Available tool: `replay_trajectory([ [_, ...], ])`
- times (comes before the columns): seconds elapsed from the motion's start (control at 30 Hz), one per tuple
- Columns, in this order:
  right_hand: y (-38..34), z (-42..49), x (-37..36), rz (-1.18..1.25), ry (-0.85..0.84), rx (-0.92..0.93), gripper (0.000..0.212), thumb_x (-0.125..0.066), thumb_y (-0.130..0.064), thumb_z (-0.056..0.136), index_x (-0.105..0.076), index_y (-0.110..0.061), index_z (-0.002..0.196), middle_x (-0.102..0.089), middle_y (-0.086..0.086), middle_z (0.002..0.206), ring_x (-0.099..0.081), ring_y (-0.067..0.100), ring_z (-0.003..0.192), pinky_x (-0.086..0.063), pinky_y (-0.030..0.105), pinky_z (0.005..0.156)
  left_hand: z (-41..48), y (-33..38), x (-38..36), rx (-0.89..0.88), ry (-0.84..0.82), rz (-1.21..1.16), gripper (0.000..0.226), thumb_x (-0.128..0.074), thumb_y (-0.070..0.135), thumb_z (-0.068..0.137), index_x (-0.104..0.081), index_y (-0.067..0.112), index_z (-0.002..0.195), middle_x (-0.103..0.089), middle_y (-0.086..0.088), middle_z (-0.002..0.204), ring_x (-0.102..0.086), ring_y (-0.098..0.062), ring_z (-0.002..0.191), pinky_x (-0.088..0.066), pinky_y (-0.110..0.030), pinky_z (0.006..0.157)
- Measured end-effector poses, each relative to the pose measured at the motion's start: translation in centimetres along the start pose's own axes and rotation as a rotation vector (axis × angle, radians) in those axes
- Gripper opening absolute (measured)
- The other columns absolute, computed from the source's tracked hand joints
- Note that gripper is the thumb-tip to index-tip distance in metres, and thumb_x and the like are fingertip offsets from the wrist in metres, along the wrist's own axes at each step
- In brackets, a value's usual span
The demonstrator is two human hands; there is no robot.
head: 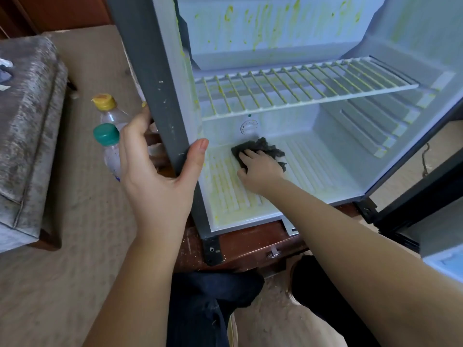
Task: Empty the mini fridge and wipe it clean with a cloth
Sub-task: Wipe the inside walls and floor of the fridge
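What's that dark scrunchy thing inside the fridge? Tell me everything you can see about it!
It is a dark grey-green cloth, crumpled and fuzzy-looking. It lies on the ribbed white floor of the fridge, near the back, just below the round dial. The right hand presses flat on its front part with spread fingers, so part of it is hidden.

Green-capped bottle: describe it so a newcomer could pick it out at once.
Find the open mini fridge; just outside its dark left wall, partly behind the left hand gripping that wall's edge, are two clear plastic bottles. The green-capped bottle is the nearer one; the yellow-capped bottle stands behind it.
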State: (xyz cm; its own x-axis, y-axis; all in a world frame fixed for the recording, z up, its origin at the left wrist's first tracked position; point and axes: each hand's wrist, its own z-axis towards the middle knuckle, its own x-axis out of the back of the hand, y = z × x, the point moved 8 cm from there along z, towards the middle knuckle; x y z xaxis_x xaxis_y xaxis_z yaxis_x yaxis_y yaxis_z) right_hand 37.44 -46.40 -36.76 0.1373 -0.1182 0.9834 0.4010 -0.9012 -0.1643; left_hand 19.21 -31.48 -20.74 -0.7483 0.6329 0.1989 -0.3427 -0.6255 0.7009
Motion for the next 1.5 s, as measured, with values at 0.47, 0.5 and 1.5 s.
replay_trajectory([
  [0.47, 9.2, -13.5, 0.2, 0.029, 0.125, -0.161, 0.047, -0.038, -0.024, 0.1, -0.038, -0.025, 0.147, -0.036, -0.005, 0.153, -0.034, 0.018, 0.139, -0.035, 0.035, 0.11, -0.6, 0.5, 0.2, 0.009, -0.023, 0.004, 0.061, -0.066, 0.041, 0.088, -0.048, 0.004, 0.133, -0.057, -0.003, 0.128, -0.058, -0.023, 0.116, -0.048, -0.036, 0.097],
  [0.5, 11.5, -13.5, 0.4, 0.041, 0.138, -0.227, 0.047, -0.039, -0.021, 0.1, -0.039, -0.023, 0.147, -0.037, -0.003, 0.152, -0.035, 0.02, 0.138, -0.035, 0.036, 0.11, -0.6, 0.7, 0.2, -0.012, -0.026, 0.018, 0.059, -0.066, 0.038, 0.089, -0.049, 0.002, 0.132, -0.055, 0.0, 0.125, -0.057, -0.022, 0.114, -0.047, -0.03, 0.097],
  [1.5, 15.7, -14.2, 2.7, 0.318, 0.223, -0.447, 0.033, -0.059, -0.005, 0.086, -0.069, -0.025, 0.11, -0.064, 0.003, 0.12, -0.062, 0.028, 0.087, -0.052, 0.034, 0.08, -3.0, -2.4, 0.3, 0.266, -0.19, 0.05, 0.039, -0.078, 0.033, 0.079, -0.054, 0.019, 0.108, -0.059, 0.024, 0.104, -0.058, 0.006, 0.093, -0.04, 0.0, 0.074],
])
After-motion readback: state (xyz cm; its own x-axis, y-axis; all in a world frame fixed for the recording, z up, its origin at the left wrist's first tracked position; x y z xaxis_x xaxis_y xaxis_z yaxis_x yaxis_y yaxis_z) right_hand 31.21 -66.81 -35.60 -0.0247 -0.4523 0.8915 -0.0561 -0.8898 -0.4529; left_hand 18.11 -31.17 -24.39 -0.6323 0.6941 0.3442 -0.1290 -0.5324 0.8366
